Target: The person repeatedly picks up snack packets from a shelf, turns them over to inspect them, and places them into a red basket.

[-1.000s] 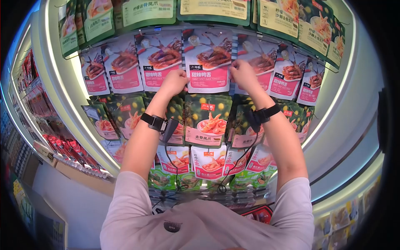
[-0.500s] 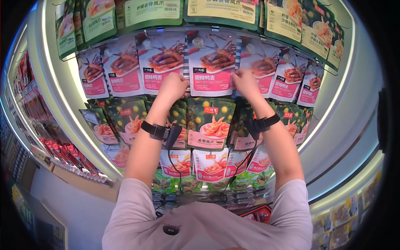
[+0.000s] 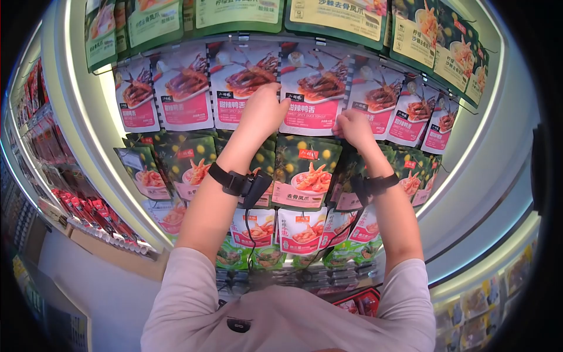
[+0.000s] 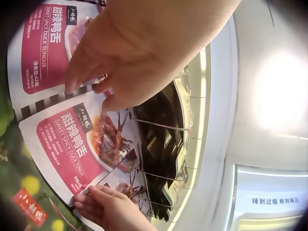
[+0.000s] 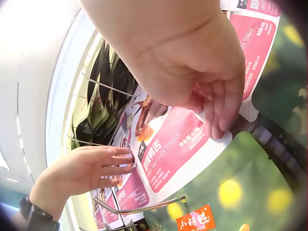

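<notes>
A pink-and-white pouch (image 3: 311, 97) printed with duck tongue hangs in the middle of its row. My left hand (image 3: 264, 111) is at the pouch's left edge, beside the neighbouring pouch (image 3: 240, 73); in the right wrist view this left hand (image 5: 89, 168) has its fingers nearly straight. At the lower right corner of the middle pouch, my right hand (image 3: 356, 128) pinches the edge. The left wrist view shows the right hand (image 4: 113, 208) with thumb and fingers on that corner of the pouch (image 4: 72, 149).
Green-and-yellow pouches (image 3: 334, 23) hang above. Below hang green pouches (image 3: 308, 173) and white-and-pink pouches (image 3: 302, 230). Metal hooks (image 5: 139, 208) stick out between the rows. Side shelves with red packets (image 3: 88, 208) stand at the left, and other packets (image 3: 475, 311) are at the lower right.
My left hand has moved up from the lower left edge of the middle pouch. My right hand has slid down its right side to the bottom corner. The head view has shifted slightly.
</notes>
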Tool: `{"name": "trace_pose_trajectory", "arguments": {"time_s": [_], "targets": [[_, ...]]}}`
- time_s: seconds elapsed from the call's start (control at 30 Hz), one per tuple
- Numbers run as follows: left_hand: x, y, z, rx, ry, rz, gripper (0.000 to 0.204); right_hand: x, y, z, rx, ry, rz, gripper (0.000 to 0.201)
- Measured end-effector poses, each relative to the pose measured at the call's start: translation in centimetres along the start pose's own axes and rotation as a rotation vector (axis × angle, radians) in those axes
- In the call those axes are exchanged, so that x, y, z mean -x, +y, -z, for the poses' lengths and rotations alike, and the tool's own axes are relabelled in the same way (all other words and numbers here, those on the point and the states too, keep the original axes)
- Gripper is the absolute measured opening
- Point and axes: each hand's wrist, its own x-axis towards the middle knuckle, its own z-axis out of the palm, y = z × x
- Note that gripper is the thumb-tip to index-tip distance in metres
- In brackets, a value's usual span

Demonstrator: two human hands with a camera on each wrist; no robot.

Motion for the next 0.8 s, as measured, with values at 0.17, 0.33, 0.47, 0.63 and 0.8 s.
{"name": "trace_pose_trajectory", "arguments": {"time_s": [0.17,0.33,0.47,0.63,0.8], "targets": [[-0.3,0.2,-1.1,0.01,0.054,-0.003,0.044,0.1,0.5,0.0,-0.054,0.023,0.005,0.02],[-0.1,0.0,-1.8,0.016,-0.007,-0.032,0.042,0.5,0.1,0.3,-0.046,0.004,-0.024,0.021],[0.0,0.1,-2.0,0.034,-0.014,-0.007,0.042,0.4,-0.2,0.3,-0.003,0.012,-0.025,0.023],[0.2,0.0,-2.4,0.073,-0.018,-0.012,0.039,0.1,0.1,0.0,0.014,0.02,-0.012,0.025],[0.3,0.0,-2.6,0.06,0.021,-0.014,0.04,-0.4,0.6,-0.2,0.061,0.004,0.009,0.025]]}}
